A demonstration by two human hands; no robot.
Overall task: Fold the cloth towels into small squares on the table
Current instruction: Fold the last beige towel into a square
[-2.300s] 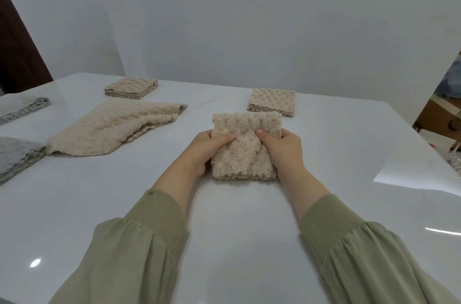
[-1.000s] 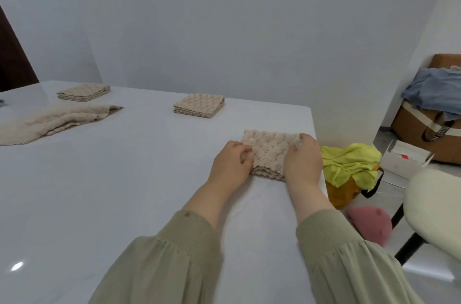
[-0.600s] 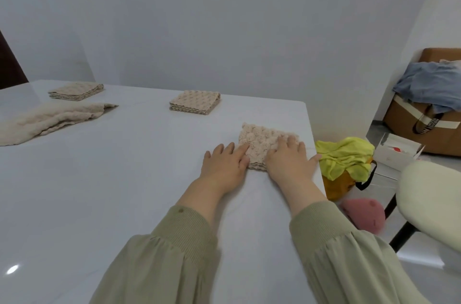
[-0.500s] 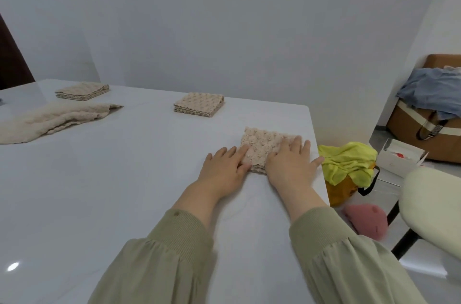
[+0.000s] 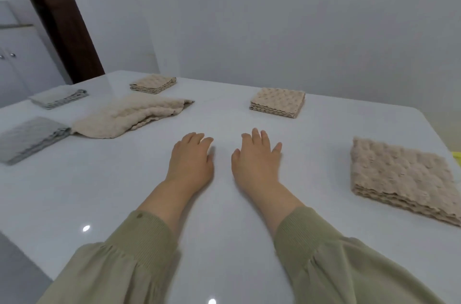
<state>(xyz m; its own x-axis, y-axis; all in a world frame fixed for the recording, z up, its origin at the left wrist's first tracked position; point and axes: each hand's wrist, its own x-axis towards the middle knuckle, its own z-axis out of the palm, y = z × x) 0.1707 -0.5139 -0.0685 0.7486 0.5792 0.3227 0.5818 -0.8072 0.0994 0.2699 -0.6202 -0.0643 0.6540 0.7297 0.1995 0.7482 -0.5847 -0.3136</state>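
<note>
Half a second ago both palms were pressing flat on the folded beige towel (image 5: pixel 404 179) at the right end of the counter (image 5: pixel 112 191). Now they have let go of it and come back to the middle. The left grip (image 5: pixel 190 159) and the right grip (image 5: pixel 257 161) lie side by side, low over bare counter. Their fingers are loosely spread and hold nothing. I cannot tell whether they touch the surface.

That towel looks finished. It lies alone, well to the right of the hands, as a thick, bumpy square with its layered edges stacked fairly evenly.

Two more beige squares sit further back: one at the far centre (image 5: pixel 278 101) and one at the far left (image 5: pixel 153 83).

The likely next piece is the big beige towel (image 5: pixel 129 116) to the left of the hands. It is only loosely doubled over, rumpled and much wider than the squares. One grey towel (image 5: pixel 30 136) lies just beside it and another (image 5: pixel 58 98) sits behind; both are folded flat but not yet small.
</note>
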